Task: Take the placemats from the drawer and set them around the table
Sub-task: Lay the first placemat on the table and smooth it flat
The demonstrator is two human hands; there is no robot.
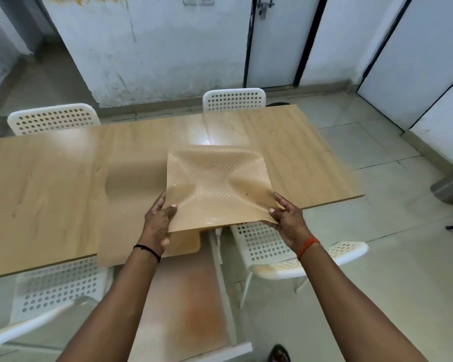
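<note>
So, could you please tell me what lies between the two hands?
In the head view, only the top placemat spans between the left hand and right hand; each grips a near corner.

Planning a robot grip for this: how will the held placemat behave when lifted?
Likely floppy: the placemat sags and creases between the left hand and right hand. Probably light, since edge pinches hold it. Its glossy, dotted surface may be slippery.

1. The worktop (50, 184) is a long wooden board with a light grain.
2. One tan placemat (131, 205) lies flat on its near edge and hangs a little over that edge.
3. White perforated chairs (233, 100) stand around it on the tiled floor (377, 158).
</note>
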